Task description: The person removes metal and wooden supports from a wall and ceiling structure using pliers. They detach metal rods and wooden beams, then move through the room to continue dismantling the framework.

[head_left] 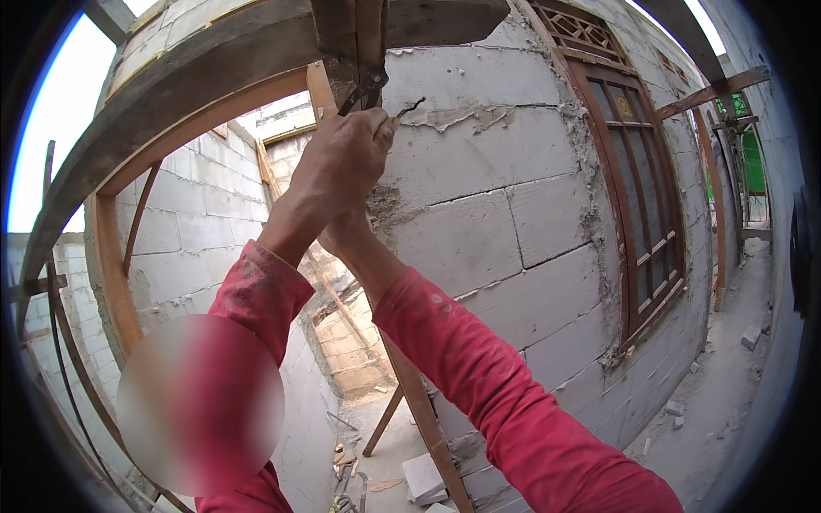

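Observation:
Both my arms, in red sleeves, reach up to a wooden post [349, 34] under a beam. A fist is made by my left hand [342, 158], around what look like dark metal pincers [370, 83]; their head rests against the post's lower end. A thin, dark, bent piece of wire [412, 107] sticks out to the right beside the knuckles. Just below and behind is my right hand [349, 229], close against the left one. Its fingers are hidden, so its grip does not show.
A curved-looking beam [197, 64] crosses above a wooden door frame [107, 256]. To the right, a block wall [479, 231] holds a brown framed window [637, 188]. A slanted wooden prop [428, 427], loose blocks [423, 477] and scattered tools [346, 466] stand or lie below.

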Available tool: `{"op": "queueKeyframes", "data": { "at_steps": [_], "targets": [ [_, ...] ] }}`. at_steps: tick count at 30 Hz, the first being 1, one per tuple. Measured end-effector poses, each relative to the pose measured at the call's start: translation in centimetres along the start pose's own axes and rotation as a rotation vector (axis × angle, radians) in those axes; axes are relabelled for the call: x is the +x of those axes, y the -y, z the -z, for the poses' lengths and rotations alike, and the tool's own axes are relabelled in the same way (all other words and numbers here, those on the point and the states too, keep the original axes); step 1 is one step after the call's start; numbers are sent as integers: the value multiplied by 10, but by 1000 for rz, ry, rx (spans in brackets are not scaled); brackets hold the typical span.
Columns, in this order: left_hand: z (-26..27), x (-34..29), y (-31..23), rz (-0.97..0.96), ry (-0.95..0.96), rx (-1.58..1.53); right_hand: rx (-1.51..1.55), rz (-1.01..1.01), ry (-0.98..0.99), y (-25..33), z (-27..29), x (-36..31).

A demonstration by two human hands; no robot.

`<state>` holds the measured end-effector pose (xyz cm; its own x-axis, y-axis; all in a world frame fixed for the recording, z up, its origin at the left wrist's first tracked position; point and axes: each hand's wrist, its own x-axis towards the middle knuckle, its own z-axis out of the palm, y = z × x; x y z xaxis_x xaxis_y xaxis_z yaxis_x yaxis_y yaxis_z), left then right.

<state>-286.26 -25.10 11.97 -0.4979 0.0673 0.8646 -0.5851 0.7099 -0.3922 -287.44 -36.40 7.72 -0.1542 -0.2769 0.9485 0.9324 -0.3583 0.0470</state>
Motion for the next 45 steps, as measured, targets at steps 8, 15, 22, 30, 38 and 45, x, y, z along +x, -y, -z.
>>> {"op": "queueKeyframes", "data": {
  "at_steps": [8, 15, 22, 30, 38, 45],
  "targets": [
    [48, -61, 31, 119, -28, -71, -693, -236, 13, 85, -5, -15],
    [56, -93, 69, 293, 64, -11, -1079, -530, 172, 207, -25, -6],
    [43, -126, 63, 336, 147, -108, -1373, -605, 201, 259, -58, 18],
    [37, -184, 80, 385, 142, -213, -717, -543, -45, 176, -39, -14],
    [74, -268, 98, 432, 211, -222, -106, -166, 23, 46, -32, -5],
    [76, -321, 148, 617, 270, -256, -5, 140, -60, -21, -71, 31]
  ]
}}
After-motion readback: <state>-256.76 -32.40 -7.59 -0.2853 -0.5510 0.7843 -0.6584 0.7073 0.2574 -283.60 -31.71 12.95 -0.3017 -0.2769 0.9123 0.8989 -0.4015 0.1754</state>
